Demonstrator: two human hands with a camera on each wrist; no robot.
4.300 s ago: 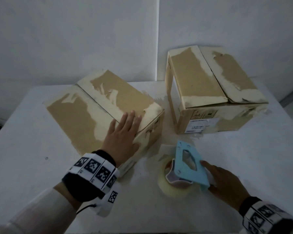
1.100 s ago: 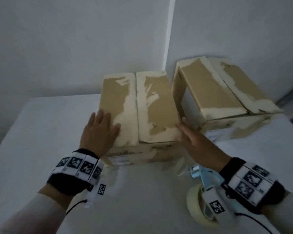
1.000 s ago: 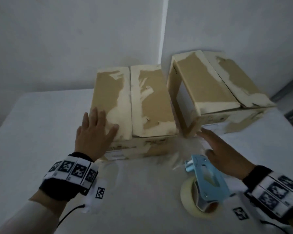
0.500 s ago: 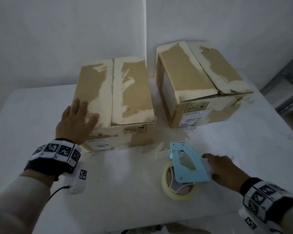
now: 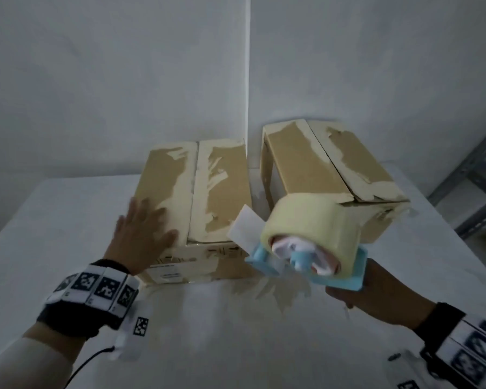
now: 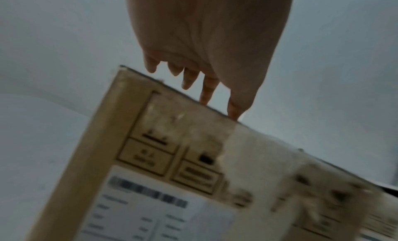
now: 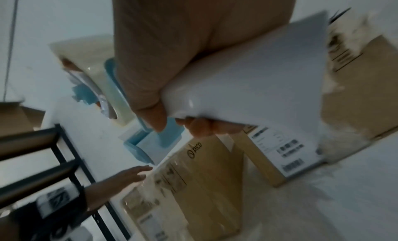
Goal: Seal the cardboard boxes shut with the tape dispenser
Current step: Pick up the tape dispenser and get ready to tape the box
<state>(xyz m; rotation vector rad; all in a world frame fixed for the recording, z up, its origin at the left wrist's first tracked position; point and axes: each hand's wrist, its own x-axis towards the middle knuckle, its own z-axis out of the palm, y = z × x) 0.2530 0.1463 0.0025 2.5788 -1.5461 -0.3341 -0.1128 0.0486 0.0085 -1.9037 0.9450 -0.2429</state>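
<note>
Two brown cardboard boxes stand on the white table. The left box has its two top flaps closed, with a bare seam down the middle. My left hand lies flat with straight fingers on its left flap; the left wrist view shows my fingertips at the box edge. My right hand grips the white handle of the blue tape dispenser, lifted off the table in front of the right box, its tape roll facing me. In the right wrist view my fingers curl round the handle.
The white table carries torn tape scraps near the boxes' front. A white wall rises right behind the boxes. A dark metal shelf frame stands off the table's right edge.
My right hand has taken hold of the dispenser and lifted it off the table toward the boxes. The left hand stays flat on the left box.
</note>
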